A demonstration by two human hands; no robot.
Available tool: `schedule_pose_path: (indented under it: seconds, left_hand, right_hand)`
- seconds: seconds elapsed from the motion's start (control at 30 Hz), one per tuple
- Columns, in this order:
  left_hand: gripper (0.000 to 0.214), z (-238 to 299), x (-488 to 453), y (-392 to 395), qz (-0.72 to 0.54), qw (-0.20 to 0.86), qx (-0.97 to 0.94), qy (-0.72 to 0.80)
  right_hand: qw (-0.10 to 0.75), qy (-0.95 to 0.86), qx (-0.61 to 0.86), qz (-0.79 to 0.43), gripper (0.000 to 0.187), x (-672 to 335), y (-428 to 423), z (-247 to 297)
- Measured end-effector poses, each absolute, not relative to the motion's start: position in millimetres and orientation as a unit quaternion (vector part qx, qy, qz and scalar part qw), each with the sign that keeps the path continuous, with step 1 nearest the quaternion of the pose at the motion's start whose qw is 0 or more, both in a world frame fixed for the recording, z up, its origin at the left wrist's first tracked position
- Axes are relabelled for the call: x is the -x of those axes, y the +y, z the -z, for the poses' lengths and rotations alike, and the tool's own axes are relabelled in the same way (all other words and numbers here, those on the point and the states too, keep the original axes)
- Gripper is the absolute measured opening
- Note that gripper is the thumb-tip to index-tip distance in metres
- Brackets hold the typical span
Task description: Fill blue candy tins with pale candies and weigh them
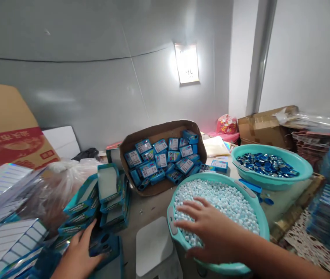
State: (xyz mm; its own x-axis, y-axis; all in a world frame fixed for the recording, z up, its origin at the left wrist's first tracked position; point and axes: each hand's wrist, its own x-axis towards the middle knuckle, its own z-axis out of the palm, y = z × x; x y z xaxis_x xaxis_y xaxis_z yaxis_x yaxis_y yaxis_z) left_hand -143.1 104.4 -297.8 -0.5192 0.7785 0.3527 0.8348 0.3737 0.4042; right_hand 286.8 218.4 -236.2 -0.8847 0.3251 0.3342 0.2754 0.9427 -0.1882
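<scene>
My right hand (208,228) hovers over or rests on a turquoise basin (262,228) full of small white and pale-blue pellets (220,197). Its fingers are spread, with nothing between them; contact with the pellets is unclear. At lower left, my left hand (79,254) has thumb and forefinger apart beside a dark blue case (105,246) with round holes. Whether it touches the case is hard to tell. Just beyond it stand stacked blue open-topped display boxes (109,186). A white flat-topped device, like a small scale (155,240), sits between my hands.
A tilted brown carton (159,192) holds many small blue packs (162,159). Another turquoise basin (272,186) at right contains blue lids or caps (266,164). Flat printed card sheets (5,248), a clear plastic bag (63,186) and a large carton (11,128) crowd the left.
</scene>
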Motion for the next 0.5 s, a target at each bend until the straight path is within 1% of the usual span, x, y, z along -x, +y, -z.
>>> schedule_pose_path:
  seconds: [0.03, 0.1, 0.17, 0.2, 0.27, 0.3, 0.37, 0.43, 0.5]
  left_hand:
    - [0.081, 286, 128, 113, 0.280, 0.056, 0.504, -0.816]
    - [0.065, 263, 95, 141, 0.296, 0.046, 0.542, -0.785]
    - [0.048, 245, 67, 183, 0.273, 0.019, 0.592, -0.758]
    - [0.044, 238, 57, 207, 0.257, 0.051, 0.607, -0.750]
    - [0.042, 231, 47, 259, 0.192, 0.112, 0.625, -0.748]
    - [0.044, 229, 46, 285, 0.175, 0.120, 0.631, -0.746]
    - [0.055, 228, 49, 330, 0.146, 0.118, 0.646, -0.740]
    - [0.069, 230, 55, 365, 0.116, 0.110, 0.651, -0.742]
    - [0.076, 232, 61, 386, 0.082, 0.104, 0.653, -0.746]
  right_hand:
    - [0.161, -0.977, 0.128, -0.049, 0.062, -285, 215, 239]
    - [0.127, -0.989, 0.076, -0.006, 0.047, -283, 217, 247]
    - [0.129, -0.990, 0.042, 0.041, 0.032, -281, 226, 258]
    - [0.141, -0.988, 0.032, 0.059, 0.027, -279, 232, 264]
    - [0.169, -0.982, 0.022, 0.076, 0.021, -277, 242, 275]
    - [0.178, -0.981, 0.020, 0.074, 0.019, -276, 246, 279]
    - [0.177, -0.982, 0.018, 0.058, 0.019, -276, 250, 282]
    - [0.161, -0.985, 0.032, 0.044, 0.017, -280, 252, 279]
    - [0.134, -0.989, 0.060, 0.027, 0.015, -285, 253, 272]
